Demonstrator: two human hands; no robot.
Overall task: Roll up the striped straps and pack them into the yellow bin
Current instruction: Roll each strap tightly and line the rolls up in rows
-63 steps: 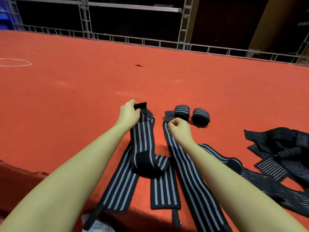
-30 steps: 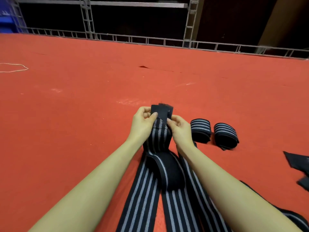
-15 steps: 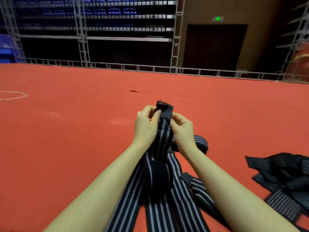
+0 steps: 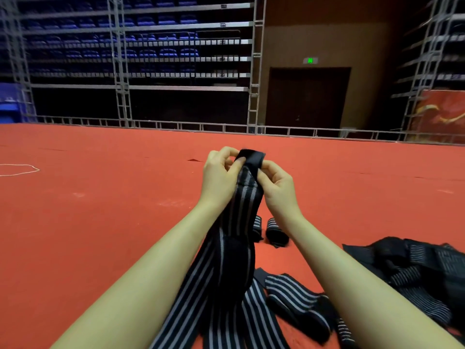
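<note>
1. The left hand (image 4: 221,177) gripped the upper end of a striped strap (image 4: 241,210), thumb and curled fingers pinching its plain black tab from the left.
2. The right hand (image 4: 278,187) pinched the same tab from the right, fingers curled round its edge, so the tab's folded-over top showed between the two hands.
3. The strap was held up above the red floor (image 4: 100,222); below the grip it hung down between the forearms, bunched narrow just under the hands and widening toward the bottom edge of the view.
4. Two rolled straps (image 4: 276,234) lay side by side on the floor just beyond the hanging strap, partly hidden behind it and the right wrist.
5. Another flat strap (image 4: 294,295) lay on the floor under the right forearm, and a loose heap of straps (image 4: 415,270) sat further right.
6. A metal truss rail (image 4: 201,127) edged the far side of the floor, with tiers of blue seats (image 4: 151,49) behind.
</note>
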